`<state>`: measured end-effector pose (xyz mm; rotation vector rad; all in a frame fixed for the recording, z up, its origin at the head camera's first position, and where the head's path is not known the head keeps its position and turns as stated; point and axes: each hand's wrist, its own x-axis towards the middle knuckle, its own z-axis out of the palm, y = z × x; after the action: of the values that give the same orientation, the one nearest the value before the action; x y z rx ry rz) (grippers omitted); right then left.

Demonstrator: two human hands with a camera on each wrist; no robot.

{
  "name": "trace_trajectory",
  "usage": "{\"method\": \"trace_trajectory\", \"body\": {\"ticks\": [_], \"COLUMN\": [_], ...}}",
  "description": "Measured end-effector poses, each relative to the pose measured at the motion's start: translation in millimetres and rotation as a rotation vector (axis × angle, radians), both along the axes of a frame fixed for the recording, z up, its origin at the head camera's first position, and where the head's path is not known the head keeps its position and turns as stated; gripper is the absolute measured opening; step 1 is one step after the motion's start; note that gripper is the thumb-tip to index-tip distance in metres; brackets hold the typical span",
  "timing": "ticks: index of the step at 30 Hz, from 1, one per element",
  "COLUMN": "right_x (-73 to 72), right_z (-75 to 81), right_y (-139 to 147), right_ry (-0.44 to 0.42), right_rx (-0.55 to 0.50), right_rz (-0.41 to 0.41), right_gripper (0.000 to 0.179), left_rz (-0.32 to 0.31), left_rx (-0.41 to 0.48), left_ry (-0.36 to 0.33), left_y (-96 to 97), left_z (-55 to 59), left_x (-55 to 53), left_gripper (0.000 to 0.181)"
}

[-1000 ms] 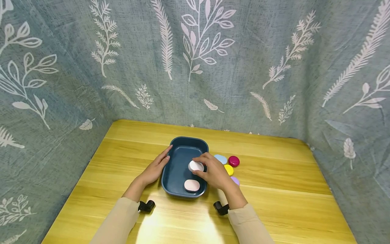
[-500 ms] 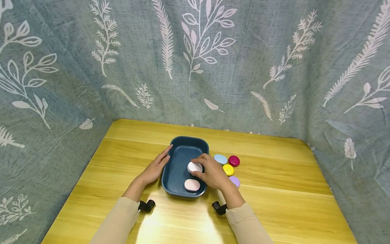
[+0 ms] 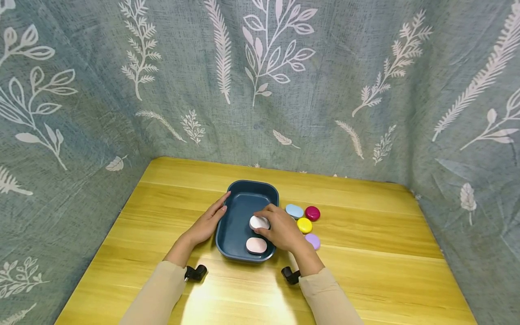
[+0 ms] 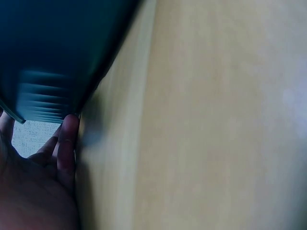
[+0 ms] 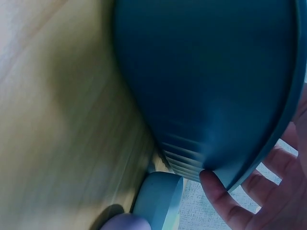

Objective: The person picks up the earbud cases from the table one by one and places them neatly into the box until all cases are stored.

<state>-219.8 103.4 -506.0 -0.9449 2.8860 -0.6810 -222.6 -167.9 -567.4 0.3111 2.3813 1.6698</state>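
Wooden tbl [image 3: 386, 243] backed by leafy curtain [image 3: 308, 135], L hand [image 3: 203, 228] straight-fingered agst tray [image 3: 239, 205], R hand [image 3: 282, 229] pinching wht oval [image 3: 257, 223].

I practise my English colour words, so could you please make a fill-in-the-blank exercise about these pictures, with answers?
While the left hand touches the tray, the right hand pinches an oval piece coloured ____.
Below it in the head view, inside the tray, lies a second piece coloured pale ____.
On the table, the light blue piece, the dark red piece and the yellow piece all lie farther back than the ____ piece.

Missing words: white; pink; purple.
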Motion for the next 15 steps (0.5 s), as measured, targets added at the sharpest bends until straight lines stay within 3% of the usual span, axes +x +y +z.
{"method": "trace_trajectory", "body": {"ticks": [14,15], "right_x": [0.1,0.3], "right_z": [-1.6,-1.9], "right_y": [-7.0,-7.4], "right_ry": [0.065,0.069], "right_rx": [0.119,0.127], "right_rz": [-0.015,-0.016], "right_gripper": [0.035,0.034], "left_rz": [0.008,0.001], "left_rx": [-0.006,-0.006], "left_ry": [-0.016,-0.021], "left_y": [-0.4,-0.3], "left_z": [2.1,6.5], "left_x": [1.9,3.3], "left_gripper": [0.050,0.050]}}
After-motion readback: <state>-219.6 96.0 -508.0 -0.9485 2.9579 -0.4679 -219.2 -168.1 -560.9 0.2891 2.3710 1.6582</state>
